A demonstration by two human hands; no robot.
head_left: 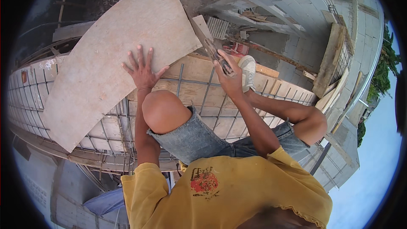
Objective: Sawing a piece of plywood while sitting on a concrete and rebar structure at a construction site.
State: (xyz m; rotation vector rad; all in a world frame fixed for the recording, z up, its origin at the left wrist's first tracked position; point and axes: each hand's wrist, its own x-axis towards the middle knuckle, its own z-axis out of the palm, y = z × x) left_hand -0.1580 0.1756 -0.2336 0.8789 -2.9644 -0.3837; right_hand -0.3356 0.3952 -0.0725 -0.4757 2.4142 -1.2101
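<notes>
A large pale plywood sheet (114, 55) lies slanted across the steel bar grid, reaching from upper middle to lower left. My left hand (143, 68) rests flat on its near edge, fingers spread. To the right, my right hand (229, 74) is wrapped around the worn, dark-stained handle of a handsaw (213, 51). Its narrow brownish blade runs up and left along the sheet's right edge. Whether the teeth sit in the wood, I cannot tell. Both my bent knees flank the work, and my right foot in a pale shoe (247, 73) stands beyond the right hand.
Under me a rebar grid (207, 89) lies over wooden formwork boards (224, 116). Beyond it, a lower level holds scrap timber and a red object (238, 49). A thick plank (330, 61) leans at the right near grey block walls (296, 0). Blue cloth (108, 199) hangs lower left.
</notes>
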